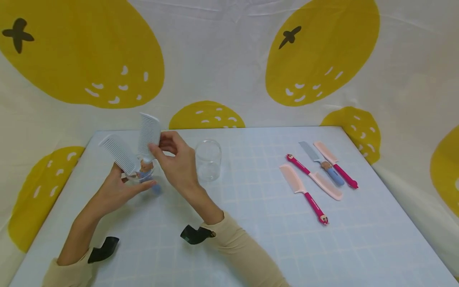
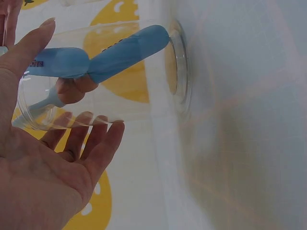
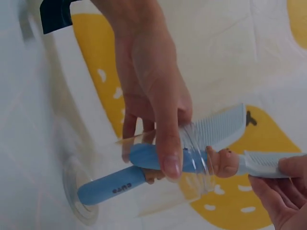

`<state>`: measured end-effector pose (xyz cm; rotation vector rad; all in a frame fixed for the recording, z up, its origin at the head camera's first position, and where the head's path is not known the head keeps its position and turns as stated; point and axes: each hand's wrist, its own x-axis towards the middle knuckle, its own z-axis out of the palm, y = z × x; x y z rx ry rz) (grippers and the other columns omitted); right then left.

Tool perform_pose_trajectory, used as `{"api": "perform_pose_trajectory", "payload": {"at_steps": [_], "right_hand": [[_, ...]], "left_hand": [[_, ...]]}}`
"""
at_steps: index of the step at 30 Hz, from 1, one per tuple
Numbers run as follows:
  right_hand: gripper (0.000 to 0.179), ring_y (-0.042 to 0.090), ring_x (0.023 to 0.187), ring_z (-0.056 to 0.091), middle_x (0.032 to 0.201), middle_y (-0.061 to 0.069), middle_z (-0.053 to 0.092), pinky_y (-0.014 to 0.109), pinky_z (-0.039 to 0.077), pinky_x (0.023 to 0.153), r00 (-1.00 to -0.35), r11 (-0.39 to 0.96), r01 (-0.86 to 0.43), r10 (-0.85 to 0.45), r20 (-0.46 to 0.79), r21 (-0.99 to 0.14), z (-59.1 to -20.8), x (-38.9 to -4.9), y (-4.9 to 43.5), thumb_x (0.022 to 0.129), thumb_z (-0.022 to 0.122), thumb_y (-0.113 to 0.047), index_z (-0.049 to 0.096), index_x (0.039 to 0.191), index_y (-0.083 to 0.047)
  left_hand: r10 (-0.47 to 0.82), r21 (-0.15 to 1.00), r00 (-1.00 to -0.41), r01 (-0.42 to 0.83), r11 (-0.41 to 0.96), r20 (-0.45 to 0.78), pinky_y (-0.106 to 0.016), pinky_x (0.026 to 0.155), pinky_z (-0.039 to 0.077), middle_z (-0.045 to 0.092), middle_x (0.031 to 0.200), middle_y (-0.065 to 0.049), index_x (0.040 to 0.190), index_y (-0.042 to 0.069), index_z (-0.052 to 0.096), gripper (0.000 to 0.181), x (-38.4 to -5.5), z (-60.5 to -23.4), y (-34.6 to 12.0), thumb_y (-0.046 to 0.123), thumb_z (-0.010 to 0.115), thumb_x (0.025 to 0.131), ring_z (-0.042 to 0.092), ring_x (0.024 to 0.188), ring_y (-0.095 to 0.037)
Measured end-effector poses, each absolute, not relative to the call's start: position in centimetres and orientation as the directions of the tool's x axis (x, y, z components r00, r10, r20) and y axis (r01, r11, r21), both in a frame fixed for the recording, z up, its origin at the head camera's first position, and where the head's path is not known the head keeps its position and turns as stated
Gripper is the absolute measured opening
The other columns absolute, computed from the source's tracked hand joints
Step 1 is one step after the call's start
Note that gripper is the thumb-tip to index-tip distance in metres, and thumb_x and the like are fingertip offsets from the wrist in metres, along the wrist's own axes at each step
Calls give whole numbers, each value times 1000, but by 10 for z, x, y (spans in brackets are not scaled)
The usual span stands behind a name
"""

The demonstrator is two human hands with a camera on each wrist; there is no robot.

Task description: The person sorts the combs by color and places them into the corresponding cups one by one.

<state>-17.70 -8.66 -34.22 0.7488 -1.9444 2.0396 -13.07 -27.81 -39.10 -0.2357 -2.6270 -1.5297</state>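
My left hand (image 1: 114, 192) holds a clear glass jar (image 2: 182, 72) round its side, thumb and fingers on opposite sides. Inside it leans a light-blue comb (image 1: 120, 153), teeth sticking out past the rim to the left and blue handle reaching the jar's base. With thumb and fingers my right hand (image 1: 179, 162) pinches a second light-blue comb (image 1: 149, 133) by its toothed part above the mouth. This comb's blue handle (image 3: 144, 154) points down into the jar, crossing the other handle in the right wrist view. Brown bear-shaped figures join the handles to the toothed parts.
Another clear glass jar (image 1: 208, 159) stands just right of my right hand. Farther right lie a blue-handled comb (image 1: 322, 164) and several pink combs with magenta handles, one pink comb (image 1: 305, 193) nearest me. Patterned cloth (image 1: 215, 59) hangs behind the table.
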Motion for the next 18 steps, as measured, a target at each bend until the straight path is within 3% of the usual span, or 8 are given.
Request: {"api": "perform_pose_trajectory", "payload": {"at_steps": [3,5,8,13,18], "right_hand": [[22,2,90,69,105,12,74,19,57,84,-831,-47,-511,-230,507,-858,-345,-177,-88,95,74,-6,64,113,0],[20,0,89,68,103,11,74,18,57,85,-824,-23,-520,-250,508,-854,-346,-177,-88,95,74,-7,65,112,0],[19,-1,87,68,101,10,74,17,56,84,-823,-8,-519,-264,502,-855,-346,-177,-89,95,75,-9,66,110,-1],[19,-1,91,68,104,9,73,15,56,84,-818,7,-513,-308,486,-859,-346,-176,-88,97,73,-11,66,112,-2],[19,0,95,69,105,9,73,13,55,84,-786,19,-534,-381,488,-845,-351,-174,-92,98,71,-9,66,114,-2]], "left_hand": [[85,852,-984,179,493,158,-25,100,41,43,143,3,156,28,22,95,-131,-392,-278,13,85,87,51,121,-10],[81,850,-985,172,497,152,-22,98,42,43,140,3,154,26,22,92,-130,-392,-278,14,84,87,53,119,-10],[80,851,-986,168,497,148,-34,102,45,42,140,1,154,24,22,91,-130,-392,-278,14,84,87,53,117,-10],[103,856,-982,187,482,157,-73,101,41,38,146,-5,158,22,17,97,-130,-394,-279,13,84,88,50,118,-10],[116,860,-981,194,472,158,-78,99,36,28,154,-9,161,24,9,105,-128,-394,-280,11,83,87,39,126,-19]]}}
